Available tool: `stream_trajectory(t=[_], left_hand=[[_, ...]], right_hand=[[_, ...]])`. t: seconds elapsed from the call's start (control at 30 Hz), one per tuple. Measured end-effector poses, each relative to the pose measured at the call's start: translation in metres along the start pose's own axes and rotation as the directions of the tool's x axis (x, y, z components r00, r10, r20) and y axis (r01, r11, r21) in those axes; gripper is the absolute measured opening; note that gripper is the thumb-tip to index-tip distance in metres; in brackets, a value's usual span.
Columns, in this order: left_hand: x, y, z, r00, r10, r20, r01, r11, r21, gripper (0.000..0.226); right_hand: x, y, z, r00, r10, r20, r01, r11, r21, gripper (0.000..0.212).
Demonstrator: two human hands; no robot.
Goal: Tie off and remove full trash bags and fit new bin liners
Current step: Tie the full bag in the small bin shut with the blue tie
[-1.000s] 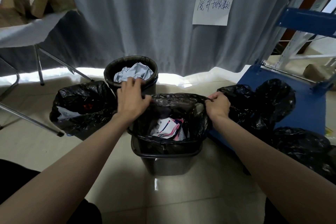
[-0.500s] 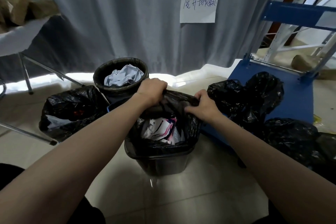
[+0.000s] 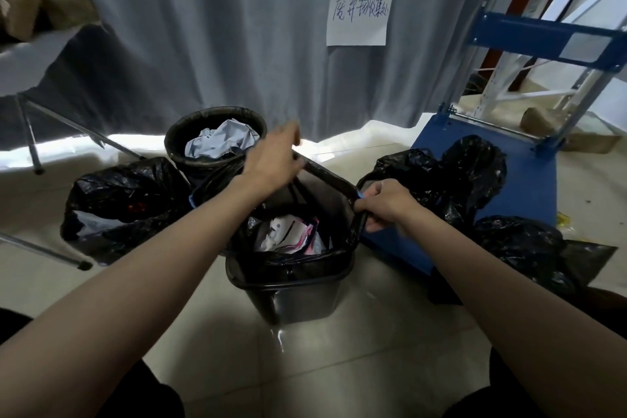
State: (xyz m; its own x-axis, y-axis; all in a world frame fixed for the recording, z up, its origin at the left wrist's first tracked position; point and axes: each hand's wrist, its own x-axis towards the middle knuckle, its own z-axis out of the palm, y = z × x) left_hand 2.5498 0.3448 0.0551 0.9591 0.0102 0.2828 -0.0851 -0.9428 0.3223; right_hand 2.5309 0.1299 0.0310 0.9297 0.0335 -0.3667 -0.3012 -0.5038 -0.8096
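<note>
Person crouched over a dark square bin [image 3: 298,299] on the tile floor, near centre. Black liner [image 3: 305,261] sits in it, top edge pulled up off the far rim; crumpled paper and pink-white wrappers [image 3: 291,237] inside.

Left hand [image 3: 271,163] is raised over the far side of the bin, fingers curled round a stretched strip of the liner's top edge; motion blur on the fingertips, so exact finger hold is hard to read. Right hand [image 3: 383,204] at the bin's right rim, fingers curled tight, gripping the other end of that strip, a bit of blue drawstring showing at the knuckles. The strip runs taut between the two hands.

Far left of that, a round bin [image 3: 217,159] with its own black liner and crumpled pale paper on top. Left of the square bin, a full black bag [image 3: 125,207] on the floor. Right side: more black bags [image 3: 458,176] piled on a blue platform cart [image 3: 529,193]. Grey curtain [image 3: 237,44] behind, with a handwritten paper sign [image 3: 358,15] on it. Folding table leg [image 3: 30,132] far left.
</note>
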Motion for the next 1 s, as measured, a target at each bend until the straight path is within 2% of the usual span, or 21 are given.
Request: stream_trajectory(t=[0.07, 0.13, 0.23, 0.33, 0.4, 0.5, 0.7, 0.83, 0.9, 1.0], left_hand=[[-0.007, 0.014, 0.006, 0.987, 0.128, 0.098, -0.118, 0.988, -0.097, 0.026], [-0.014, 0.027, 0.01, 0.944, 0.258, 0.207, -0.231, 0.962, -0.147, 0.034], [-0.021, 0.042, 0.014, 0.868, 0.354, 0.347, -0.332, 0.935, -0.124, 0.038], [-0.023, 0.046, 0.012, 0.891, 0.324, 0.319, -0.325, 0.944, -0.051, 0.016], [-0.023, 0.047, 0.011, 0.898, 0.313, 0.309, -0.304, 0.949, -0.079, 0.009], [-0.023, 0.054, 0.005, 0.878, 0.333, 0.343, -0.31, 0.943, -0.121, 0.01], [-0.024, 0.07, 0.003, 0.884, 0.341, 0.32, -0.367, 0.93, 0.023, 0.003], [-0.025, 0.071, -0.002, 0.919, 0.311, 0.244, -0.337, 0.939, 0.074, 0.003], [-0.024, 0.069, -0.004, 0.941, 0.283, 0.184, -0.305, 0.946, 0.109, 0.005], [-0.022, 0.064, -0.006, 0.949, 0.241, 0.206, -0.263, 0.961, 0.088, 0.005]], right_hand=[[-0.002, 0.0, 0.002, 0.999, -0.041, 0.006, 0.041, 0.999, -0.004, 0.012], [-0.006, -0.002, 0.003, 0.995, -0.096, 0.008, 0.096, 0.995, -0.023, 0.011], [-0.011, -0.004, 0.006, 0.986, -0.166, -0.022, 0.163, 0.983, -0.09, 0.014], [-0.014, -0.003, 0.008, 0.974, -0.217, -0.06, 0.206, 0.967, -0.149, 0.019], [-0.016, -0.002, 0.007, 0.968, -0.237, -0.084, 0.221, 0.961, -0.165, 0.019], [-0.018, -0.001, 0.004, 0.963, -0.25, -0.103, 0.227, 0.954, -0.194, 0.02], [-0.02, 0.002, 0.003, 0.95, -0.264, -0.166, 0.23, 0.952, -0.201, 0.03], [-0.021, 0.006, 0.005, 0.992, -0.122, -0.045, 0.108, 0.964, -0.243, 0.025], [-0.023, 0.009, 0.005, 0.998, -0.059, -0.01, 0.056, 0.98, -0.192, 0.028], [-0.022, 0.009, 0.005, 0.991, -0.111, -0.08, 0.103, 0.99, -0.095, 0.021]])
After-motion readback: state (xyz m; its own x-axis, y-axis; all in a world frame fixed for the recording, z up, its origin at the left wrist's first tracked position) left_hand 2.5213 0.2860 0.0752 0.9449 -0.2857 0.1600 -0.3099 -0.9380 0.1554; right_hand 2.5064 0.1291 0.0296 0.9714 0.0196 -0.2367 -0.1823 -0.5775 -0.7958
